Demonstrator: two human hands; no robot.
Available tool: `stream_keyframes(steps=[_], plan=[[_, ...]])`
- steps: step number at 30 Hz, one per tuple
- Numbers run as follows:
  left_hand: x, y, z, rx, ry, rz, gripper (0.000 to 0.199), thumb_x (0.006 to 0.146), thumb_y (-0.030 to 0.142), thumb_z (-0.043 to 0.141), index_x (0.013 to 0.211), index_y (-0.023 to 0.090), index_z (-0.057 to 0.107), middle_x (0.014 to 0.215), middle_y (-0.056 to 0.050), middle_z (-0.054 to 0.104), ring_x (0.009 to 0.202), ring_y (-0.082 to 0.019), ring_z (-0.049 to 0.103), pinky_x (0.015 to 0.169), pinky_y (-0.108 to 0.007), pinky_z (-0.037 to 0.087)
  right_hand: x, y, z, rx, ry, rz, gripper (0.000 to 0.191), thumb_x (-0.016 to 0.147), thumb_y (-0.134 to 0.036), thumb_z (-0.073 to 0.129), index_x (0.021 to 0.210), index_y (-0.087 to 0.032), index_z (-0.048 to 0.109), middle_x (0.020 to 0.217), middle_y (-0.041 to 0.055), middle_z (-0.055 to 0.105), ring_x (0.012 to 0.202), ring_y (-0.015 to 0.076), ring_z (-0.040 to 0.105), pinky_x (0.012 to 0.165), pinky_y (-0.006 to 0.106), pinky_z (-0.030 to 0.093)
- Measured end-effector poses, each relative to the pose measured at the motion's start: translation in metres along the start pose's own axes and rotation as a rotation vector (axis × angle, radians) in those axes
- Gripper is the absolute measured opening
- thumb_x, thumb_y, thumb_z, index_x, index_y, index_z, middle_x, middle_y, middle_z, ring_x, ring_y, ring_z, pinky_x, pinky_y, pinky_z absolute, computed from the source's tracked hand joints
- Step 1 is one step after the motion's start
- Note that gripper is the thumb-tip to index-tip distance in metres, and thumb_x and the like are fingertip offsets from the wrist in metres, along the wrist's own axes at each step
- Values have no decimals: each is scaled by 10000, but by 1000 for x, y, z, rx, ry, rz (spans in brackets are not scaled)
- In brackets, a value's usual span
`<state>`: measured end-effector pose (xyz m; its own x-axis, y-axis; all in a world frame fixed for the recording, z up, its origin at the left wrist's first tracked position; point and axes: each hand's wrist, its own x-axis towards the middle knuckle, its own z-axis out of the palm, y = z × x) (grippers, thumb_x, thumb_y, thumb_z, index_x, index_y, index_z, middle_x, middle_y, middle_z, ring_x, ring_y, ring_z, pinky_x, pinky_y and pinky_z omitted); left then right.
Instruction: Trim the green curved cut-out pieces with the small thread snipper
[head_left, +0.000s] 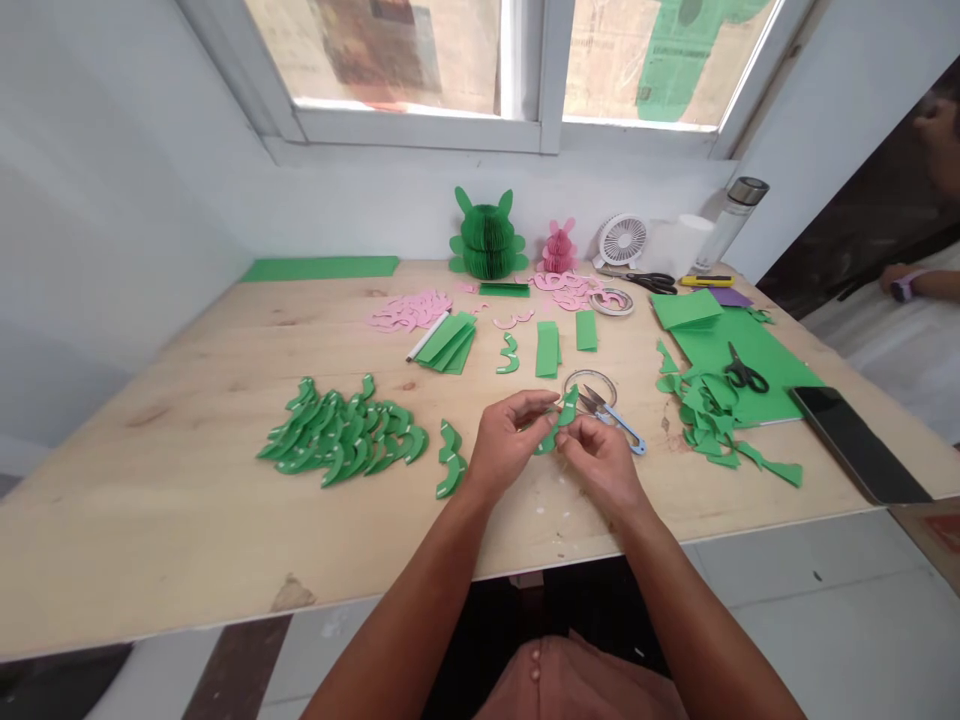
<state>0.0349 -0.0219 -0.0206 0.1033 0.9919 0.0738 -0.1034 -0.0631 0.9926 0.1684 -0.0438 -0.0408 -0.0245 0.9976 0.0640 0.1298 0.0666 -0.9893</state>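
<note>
Between my two hands is a small green scalloped paper piece point(570, 403) with a white strip on it. My left hand point(508, 440) pinches it from the left, and my right hand point(602, 460) grips its right side with fingertips together. Blue-handled scissors point(628, 432) and a tape roll point(613, 385) lie just beyond my right hand. Beside my left wrist is another green scalloped piece point(450, 462) with white strips. Further left, many similar pieces are heaped in a pile point(345, 432). One more scalloped piece point(508, 355) lies ahead of my hands.
Green scraps point(709, 425), black scissors point(742, 370) and a phone point(855, 445) lie on the right. Folded green cards point(448, 343) and pink cutouts point(412, 310) are ahead. A green paper figure point(487, 240), small fan point(622, 242) and bottle point(727, 228) stand by the wall. A person point(915, 290) is at far right.
</note>
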Motion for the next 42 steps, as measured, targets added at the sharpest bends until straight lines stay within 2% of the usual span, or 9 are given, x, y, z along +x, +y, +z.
stream_keyframes(steps=[5, 10, 16, 19, 23, 29, 34, 42], plan=[[1, 5, -6, -121, -49, -150, 237, 633, 250, 701, 847, 151, 728, 776, -46, 708, 618, -120, 575, 588, -236, 453, -1, -5, 0, -78, -15, -18, 139, 726, -255, 550, 611, -180, 532, 558, -30, 505, 531, 106, 435, 500, 222, 338], [2, 7, -13, -232, -103, -235, 229, 607, 204, 679, 824, 159, 734, 781, -41, 695, 544, -87, 514, 553, -232, 412, -2, -7, 1, -131, -31, -15, 128, 723, -246, 544, 613, -183, 525, 535, -39, 478, 520, 105, 437, 489, 220, 336], [1, 10, -12, -158, -99, -307, 163, 573, 239, 724, 700, 138, 707, 577, 16, 593, 479, -69, 455, 506, -219, 369, -4, -11, 1, -161, -95, -6, 119, 717, -231, 545, 607, -187, 533, 531, -44, 485, 513, 104, 444, 501, 224, 342], [2, 7, -11, -161, -86, -300, 159, 558, 248, 740, 654, 138, 676, 569, 26, 568, 482, -66, 457, 505, -214, 376, -5, -15, 1, -220, -82, -11, 121, 721, -232, 538, 610, -185, 546, 521, -44, 490, 502, 101, 447, 486, 221, 334], [4, 1, -12, -170, -57, -275, 144, 616, 265, 706, 618, 139, 637, 566, 27, 540, 490, -66, 461, 513, -210, 396, -7, -17, 1, -373, -5, -64, 98, 732, -227, 536, 677, -185, 606, 566, -28, 554, 530, 111, 476, 513, 227, 367], [4, 0, -8, -88, 36, -184, 121, 623, 249, 691, 648, 135, 659, 573, 21, 553, 498, -64, 453, 493, -194, 387, -5, -13, 0, -443, 208, -232, 122, 782, -264, 533, 813, -200, 632, 725, 11, 628, 625, 134, 523, 627, 263, 433], [1, -1, -3, 19, -6, -152, 130, 645, 262, 665, 675, 135, 662, 561, 12, 564, 491, -79, 463, 462, -201, 364, -5, -11, 1, -506, 268, -362, 134, 802, -250, 526, 886, -202, 619, 721, 22, 627, 640, 149, 548, 642, 280, 447], [2, -6, 0, 84, -35, -53, 115, 643, 252, 656, 634, 140, 632, 557, 17, 567, 511, -88, 479, 480, -204, 370, -5, -3, 2, -745, 335, -466, 127, 796, -185, 502, 840, -203, 620, 702, 40, 652, 649, 171, 580, 701, 308, 424]])
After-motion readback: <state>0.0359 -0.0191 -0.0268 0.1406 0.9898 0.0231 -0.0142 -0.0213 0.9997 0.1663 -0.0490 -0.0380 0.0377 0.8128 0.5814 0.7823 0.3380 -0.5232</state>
